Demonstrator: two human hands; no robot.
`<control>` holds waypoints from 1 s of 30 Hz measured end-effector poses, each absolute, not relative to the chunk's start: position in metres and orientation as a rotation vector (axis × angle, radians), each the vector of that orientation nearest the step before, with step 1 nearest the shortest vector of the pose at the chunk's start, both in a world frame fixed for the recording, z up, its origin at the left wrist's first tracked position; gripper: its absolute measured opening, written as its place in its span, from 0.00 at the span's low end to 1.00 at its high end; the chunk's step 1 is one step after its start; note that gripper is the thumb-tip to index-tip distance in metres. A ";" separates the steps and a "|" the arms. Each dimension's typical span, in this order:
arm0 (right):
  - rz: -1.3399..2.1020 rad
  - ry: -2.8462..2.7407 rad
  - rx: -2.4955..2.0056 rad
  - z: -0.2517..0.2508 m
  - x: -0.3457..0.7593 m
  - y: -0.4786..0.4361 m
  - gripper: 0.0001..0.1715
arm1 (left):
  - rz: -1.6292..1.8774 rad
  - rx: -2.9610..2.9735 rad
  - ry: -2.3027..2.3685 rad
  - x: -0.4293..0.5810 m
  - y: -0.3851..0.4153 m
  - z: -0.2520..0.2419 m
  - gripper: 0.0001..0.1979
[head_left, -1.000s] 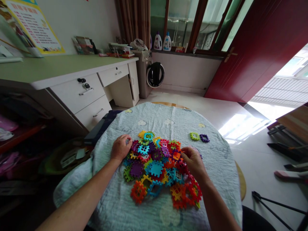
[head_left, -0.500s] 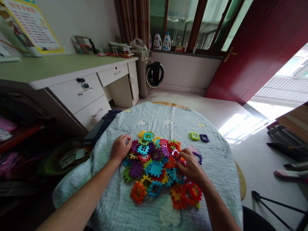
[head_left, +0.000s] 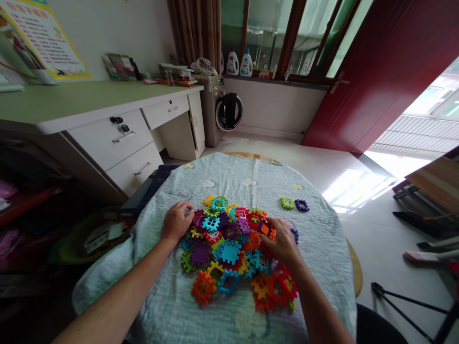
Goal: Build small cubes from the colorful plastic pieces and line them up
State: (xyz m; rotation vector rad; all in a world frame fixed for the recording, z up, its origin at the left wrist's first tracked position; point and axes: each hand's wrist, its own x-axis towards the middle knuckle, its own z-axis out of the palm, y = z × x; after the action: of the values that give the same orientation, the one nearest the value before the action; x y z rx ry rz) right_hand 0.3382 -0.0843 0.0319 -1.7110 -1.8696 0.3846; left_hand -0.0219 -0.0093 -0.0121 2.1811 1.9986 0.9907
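A heap of colourful plastic interlocking blocks (head_left: 229, 252), square and toothed, lies on the cloth in front of me. At its left edge rests my left hand (head_left: 176, 222), fingers loosely curled with a gap between thumb and forefinger, and nothing visible in it. On the right of the heap, my right hand (head_left: 282, 240) pinches a purple frame-shaped block (head_left: 261, 224), with orange showing through its opening. Another purple frame block (head_left: 294, 234) lies partly hidden just beyond that hand. A green window block (head_left: 287, 203) and a purple frame block (head_left: 302, 205) lie side by side farther off.
A pale patterned cloth (head_left: 247, 179) covers the round table. Left stands a desk (head_left: 107, 102) with drawers, and behind it a washing machine (head_left: 211, 110) with its door open. A red door (head_left: 358, 81) is at the right, near a black tripod leg (head_left: 398, 298).
My right hand has lifted a purple frame block from the heap, bringing it up slightly at the heap's right side. The left hand stays at the left edge. The view has shifted a little.
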 end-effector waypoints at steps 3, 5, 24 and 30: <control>0.294 -1.844 -1.758 0.039 0.370 -0.079 0.23 | 0.996 2.184 1.999 -0.022 -0.009 -0.013 0.10; 0.236 -1.814 -1.824 0.042 0.396 -0.077 0.24 | 1.001 2.187 2.000 -0.022 -0.009 -0.013 0.10; 0.349 -2.009 -2.140 0.022 0.421 -0.083 0.25 | 0.976 2.203 1.982 -0.024 -0.008 -0.013 0.09; 0.356 -2.019 -2.127 0.023 0.420 -0.084 0.27 | 0.981 2.190 1.997 -0.023 -0.008 -0.012 0.09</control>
State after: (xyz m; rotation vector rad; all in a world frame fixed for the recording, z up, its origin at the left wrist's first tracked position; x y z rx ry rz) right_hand 0.4196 -0.0835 0.0229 -2.1266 -2.0187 0.3564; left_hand -0.0227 -0.0085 -0.0124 2.1899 1.9965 0.9810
